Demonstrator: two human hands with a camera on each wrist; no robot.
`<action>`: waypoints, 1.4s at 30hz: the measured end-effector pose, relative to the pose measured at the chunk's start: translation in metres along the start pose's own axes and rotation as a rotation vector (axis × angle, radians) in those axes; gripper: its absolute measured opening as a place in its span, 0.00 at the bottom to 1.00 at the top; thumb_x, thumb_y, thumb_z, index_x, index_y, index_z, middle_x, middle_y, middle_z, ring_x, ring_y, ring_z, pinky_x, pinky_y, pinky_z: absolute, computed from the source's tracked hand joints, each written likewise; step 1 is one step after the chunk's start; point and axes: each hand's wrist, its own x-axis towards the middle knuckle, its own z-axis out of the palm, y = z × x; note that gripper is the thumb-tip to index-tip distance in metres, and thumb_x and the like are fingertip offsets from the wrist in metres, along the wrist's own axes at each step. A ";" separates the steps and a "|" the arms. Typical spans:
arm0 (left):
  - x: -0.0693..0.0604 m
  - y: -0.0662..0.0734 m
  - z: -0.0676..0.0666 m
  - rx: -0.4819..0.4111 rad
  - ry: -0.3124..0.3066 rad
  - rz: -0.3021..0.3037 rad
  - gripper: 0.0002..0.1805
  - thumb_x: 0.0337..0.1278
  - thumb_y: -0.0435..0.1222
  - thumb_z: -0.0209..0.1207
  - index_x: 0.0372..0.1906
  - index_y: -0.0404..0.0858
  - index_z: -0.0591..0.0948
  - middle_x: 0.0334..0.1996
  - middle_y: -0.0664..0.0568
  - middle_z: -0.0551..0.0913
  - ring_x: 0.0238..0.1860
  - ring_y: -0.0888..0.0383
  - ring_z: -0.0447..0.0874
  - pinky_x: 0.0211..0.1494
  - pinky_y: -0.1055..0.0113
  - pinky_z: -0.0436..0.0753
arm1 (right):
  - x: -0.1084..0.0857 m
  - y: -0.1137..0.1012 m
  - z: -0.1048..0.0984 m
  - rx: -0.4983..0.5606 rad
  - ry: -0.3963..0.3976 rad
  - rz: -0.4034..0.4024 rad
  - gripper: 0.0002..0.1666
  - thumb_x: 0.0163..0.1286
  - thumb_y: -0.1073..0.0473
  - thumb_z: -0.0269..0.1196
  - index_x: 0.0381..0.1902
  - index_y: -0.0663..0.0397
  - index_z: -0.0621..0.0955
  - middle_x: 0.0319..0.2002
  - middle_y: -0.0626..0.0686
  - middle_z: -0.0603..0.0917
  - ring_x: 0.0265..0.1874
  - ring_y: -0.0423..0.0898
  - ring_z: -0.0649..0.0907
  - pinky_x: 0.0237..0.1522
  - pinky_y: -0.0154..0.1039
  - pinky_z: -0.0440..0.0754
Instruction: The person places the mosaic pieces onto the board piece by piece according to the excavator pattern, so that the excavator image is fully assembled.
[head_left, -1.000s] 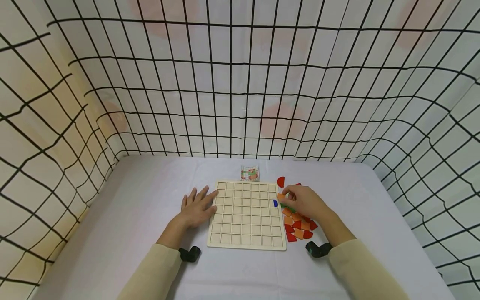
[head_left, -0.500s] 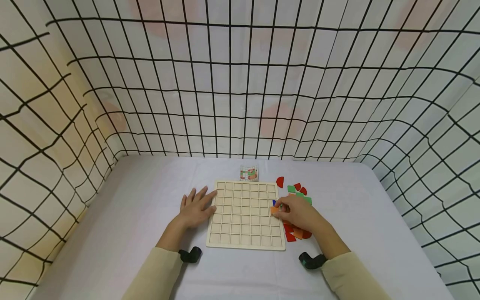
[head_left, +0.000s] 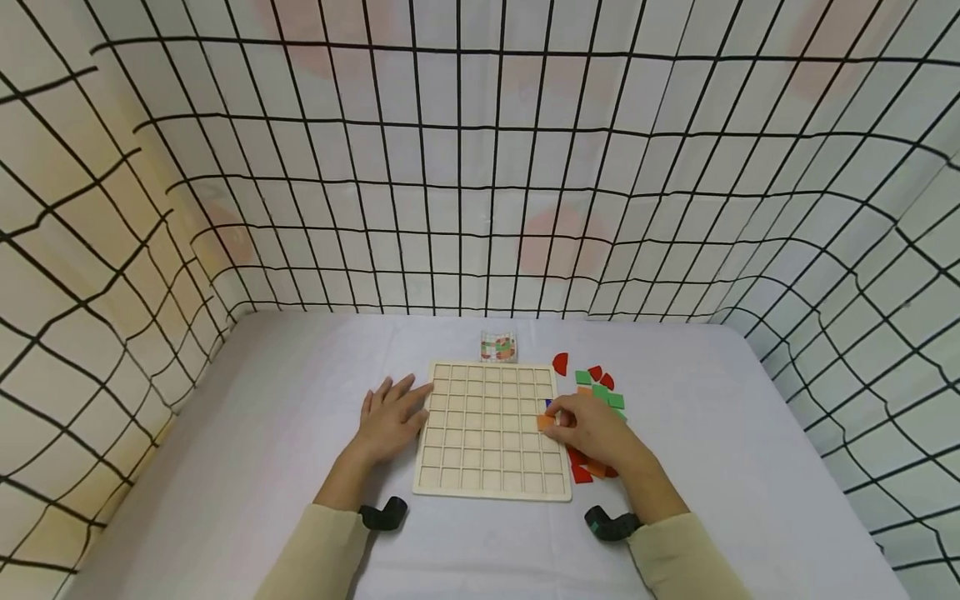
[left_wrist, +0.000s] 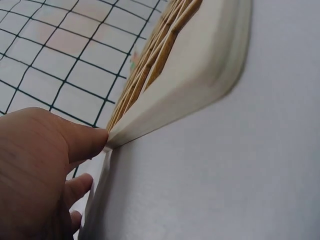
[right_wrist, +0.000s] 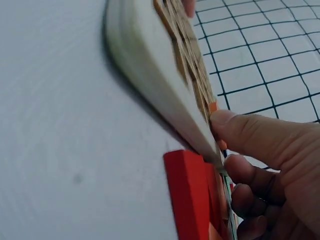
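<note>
A pale wooden grid board [head_left: 491, 457] lies flat on the white-covered table. My right hand [head_left: 596, 427] pinches an orange tile [head_left: 546, 422] between thumb and finger, over a square at the board's right side. Just above that tile a dark blue piece [head_left: 549, 403] shows in part, mostly covered by my fingers. In the right wrist view the thumb [right_wrist: 245, 131] presses on the orange tile [right_wrist: 213, 106]. My left hand [head_left: 387, 423] has its fingers spread, and its thumb and fingertip touch the board's left edge. In the left wrist view the thumb [left_wrist: 87, 142] meets that edge.
Several loose pieces lie right of the board: green tiles [head_left: 601, 392], red pieces [head_left: 582, 474] and orange ones, partly under my right hand. A red half-round piece [head_left: 560, 364] sits near the top right corner. Behind the board stands a small pattern card [head_left: 498, 347]. Black netting [head_left: 480, 192] surrounds the table.
My right hand has moved from the loose pieces toward me and left, carrying the orange tile onto the board beside the blue piece. My left hand has stayed at the edge.
</note>
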 end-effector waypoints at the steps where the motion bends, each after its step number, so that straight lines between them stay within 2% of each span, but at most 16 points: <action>1: 0.000 0.000 0.000 -0.001 0.013 0.003 0.27 0.74 0.45 0.53 0.75 0.50 0.71 0.81 0.44 0.58 0.83 0.35 0.41 0.79 0.32 0.35 | 0.000 0.000 0.000 -0.001 0.003 -0.005 0.15 0.66 0.50 0.72 0.49 0.46 0.86 0.29 0.45 0.76 0.29 0.42 0.74 0.28 0.34 0.72; 7: 0.000 -0.001 0.002 -0.033 0.097 0.020 0.26 0.69 0.43 0.59 0.70 0.46 0.77 0.76 0.42 0.67 0.80 0.34 0.50 0.78 0.32 0.43 | -0.003 0.002 0.000 -0.002 0.014 -0.005 0.15 0.66 0.50 0.71 0.49 0.46 0.85 0.30 0.45 0.76 0.31 0.42 0.74 0.29 0.35 0.72; 13: 0.003 -0.004 0.004 -0.078 0.160 0.016 0.23 0.67 0.42 0.62 0.66 0.46 0.81 0.66 0.43 0.76 0.70 0.35 0.61 0.72 0.35 0.55 | -0.003 0.004 0.000 -0.019 0.032 0.000 0.15 0.67 0.50 0.70 0.49 0.45 0.85 0.30 0.46 0.77 0.32 0.42 0.74 0.31 0.36 0.73; 17: 0.004 -0.004 0.004 -0.054 0.166 0.008 0.22 0.68 0.43 0.61 0.64 0.48 0.82 0.62 0.42 0.77 0.65 0.37 0.64 0.68 0.36 0.58 | -0.001 0.003 0.000 -0.011 0.037 0.007 0.14 0.67 0.51 0.70 0.49 0.45 0.85 0.30 0.46 0.77 0.32 0.42 0.74 0.31 0.36 0.72; 21: 0.004 -0.002 0.004 -0.023 0.160 0.014 0.21 0.68 0.43 0.60 0.64 0.48 0.82 0.61 0.42 0.77 0.64 0.36 0.64 0.66 0.36 0.59 | -0.001 0.003 0.000 -0.006 0.035 0.028 0.13 0.67 0.50 0.71 0.48 0.44 0.86 0.30 0.46 0.77 0.32 0.43 0.74 0.31 0.37 0.73; 26: 0.002 0.000 0.004 -0.017 0.147 0.015 0.22 0.69 0.43 0.59 0.65 0.48 0.81 0.61 0.43 0.76 0.64 0.36 0.64 0.67 0.35 0.57 | -0.003 0.001 0.000 0.000 0.032 0.040 0.12 0.67 0.50 0.71 0.47 0.43 0.86 0.30 0.46 0.77 0.32 0.43 0.74 0.30 0.37 0.73; 42: 0.003 0.000 0.008 -0.013 0.158 0.003 0.21 0.68 0.43 0.59 0.65 0.49 0.82 0.61 0.43 0.77 0.63 0.38 0.64 0.69 0.34 0.55 | -0.004 0.002 0.000 0.018 0.027 0.064 0.10 0.66 0.51 0.72 0.44 0.40 0.85 0.31 0.47 0.76 0.35 0.44 0.74 0.33 0.39 0.73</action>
